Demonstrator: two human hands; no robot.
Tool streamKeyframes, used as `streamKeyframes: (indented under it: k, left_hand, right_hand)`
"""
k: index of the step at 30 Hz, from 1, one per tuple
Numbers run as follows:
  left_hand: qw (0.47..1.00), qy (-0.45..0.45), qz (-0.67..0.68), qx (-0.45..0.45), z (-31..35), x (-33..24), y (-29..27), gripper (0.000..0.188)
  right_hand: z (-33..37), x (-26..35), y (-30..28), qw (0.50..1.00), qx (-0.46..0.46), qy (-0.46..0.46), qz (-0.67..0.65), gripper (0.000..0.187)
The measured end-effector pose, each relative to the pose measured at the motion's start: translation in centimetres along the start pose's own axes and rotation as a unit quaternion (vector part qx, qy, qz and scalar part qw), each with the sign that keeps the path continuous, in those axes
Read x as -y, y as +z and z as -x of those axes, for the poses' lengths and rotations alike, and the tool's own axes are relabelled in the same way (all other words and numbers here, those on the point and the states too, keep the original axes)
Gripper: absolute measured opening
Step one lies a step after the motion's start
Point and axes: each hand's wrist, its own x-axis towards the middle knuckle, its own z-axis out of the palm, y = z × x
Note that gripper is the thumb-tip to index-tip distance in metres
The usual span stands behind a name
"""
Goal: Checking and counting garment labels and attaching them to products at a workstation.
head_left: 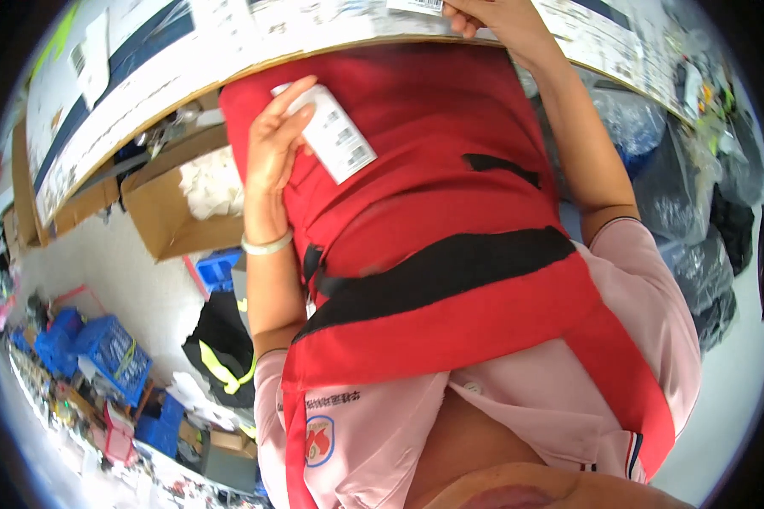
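My left hand (277,136) is raised over the red apron (416,119) on my lap. Between its thumb and fingers it grips a white label card (345,146) printed with several barcodes. At the top of the view my right hand (482,19) is at the worktable (314,25), its fingers curled together. Right beside those fingers is a second white label (418,5) with a barcode, cut off by the picture's top edge. Whether the right fingers pinch this label or only touch it is hard to see.
An open cardboard box (165,225) with white material inside stands under the table's left side. Blue crates (115,356) sit on the floor farther left, near a black garment (221,348) with a yellow-green band. Filled clear plastic bags (675,195) are piled at the right.
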Motion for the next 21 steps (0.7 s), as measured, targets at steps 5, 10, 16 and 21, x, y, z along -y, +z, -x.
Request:
streamKeyframes:
  k: [5,10,16,21]
  left_hand:
    - [1.0,-0.004,0.009,0.01,-0.5,0.2,0.1,0.031]
    - [1.0,0.004,0.021,-0.016,-0.2,0.4,0.4,0.027]
    - [0.999,0.0,-0.003,-0.038,0.0,-0.6,1.7,0.025]
    - [0.998,0.034,0.029,-0.043,-0.2,-0.5,2.2,0.023]
  right_hand:
    - [0.2,-4.2,-10.8,0.987,-0.135,-0.068,0.054,0.017]
    - [0.0,-7.4,-11.7,0.946,-0.204,-0.015,0.252,0.026]
    - [1.4,-4.0,-3.8,0.947,-0.134,-0.184,0.225,0.009]
    - [3.2,-2.7,8.1,0.963,0.236,-0.003,0.133,0.029]
